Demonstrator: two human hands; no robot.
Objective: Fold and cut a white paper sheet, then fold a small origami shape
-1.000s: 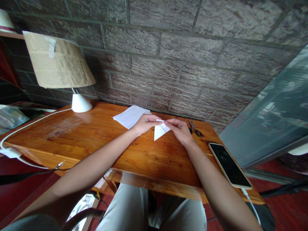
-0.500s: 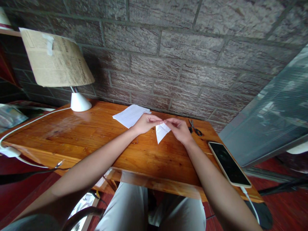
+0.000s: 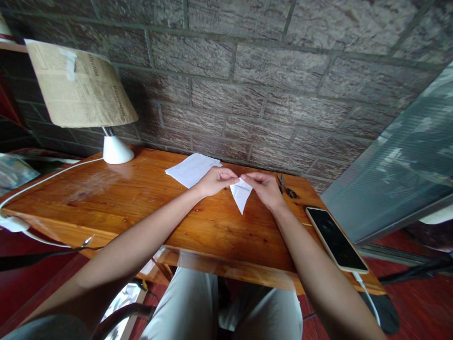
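A small white folded paper triangle [image 3: 241, 196] hangs point-down just above the wooden table [image 3: 141, 208], near its far middle. My left hand [image 3: 214, 181] pinches its upper left corner with closed fingers. At the upper right corner my right hand [image 3: 264, 188] pinches it the same way. Both forearms reach in from the near edge.
A stack of white sheets [image 3: 191, 169] lies behind my left hand. Black scissors [image 3: 286, 188] rest by the wall at the right. A phone [image 3: 335, 239] with a cable lies on the right edge. A lamp [image 3: 79, 97] stands at the far left, with a white cord [image 3: 38, 186] trailing.
The paper triangle has swung between my hands: its tip pointed down-left before and now points straight down. Both hands stayed in place, pinching its top.
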